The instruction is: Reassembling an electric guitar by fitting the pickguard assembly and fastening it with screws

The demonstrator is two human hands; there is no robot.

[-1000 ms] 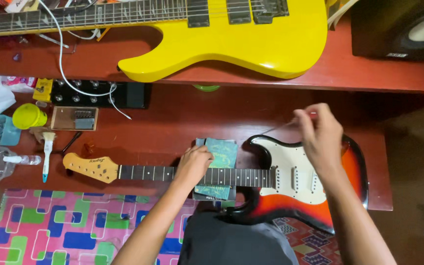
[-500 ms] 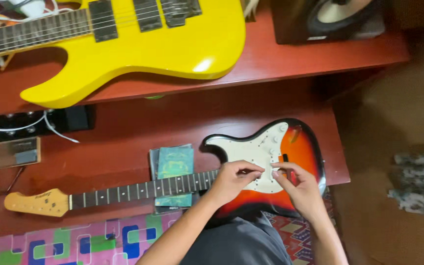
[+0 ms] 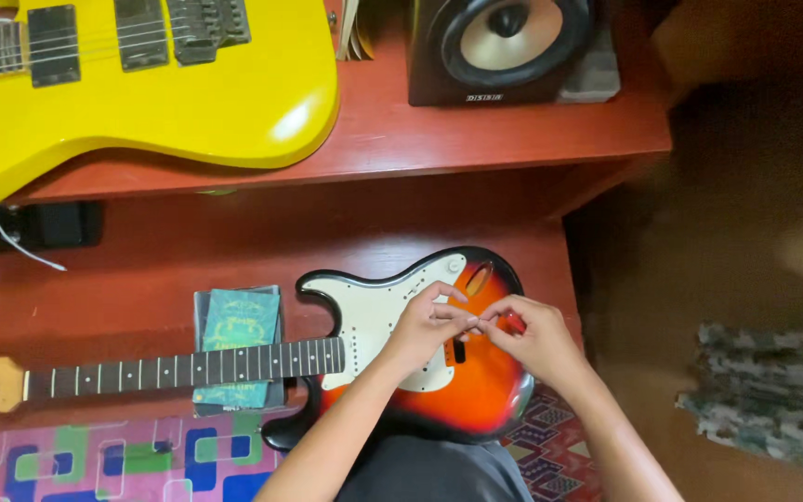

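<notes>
Lying across a red wooden desk [image 3: 188,251], a sunburst electric guitar [image 3: 457,390] rests its neck on a teal booklet [image 3: 237,321]. At its body's three o'clock edge, left hand [image 3: 425,327] and right hand [image 3: 536,336] meet, fingertips pinched; anything held is too small to tell. A yellow guitar [image 3: 169,93] and speaker [image 3: 508,46] sit at twelve o'clock.

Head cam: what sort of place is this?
Probably a home guitar workbench or hobby repair corner: a yellow electric guitar and black speaker sit on a red wooden shelf, and both hands work over a sunburst electric guitar.
</notes>
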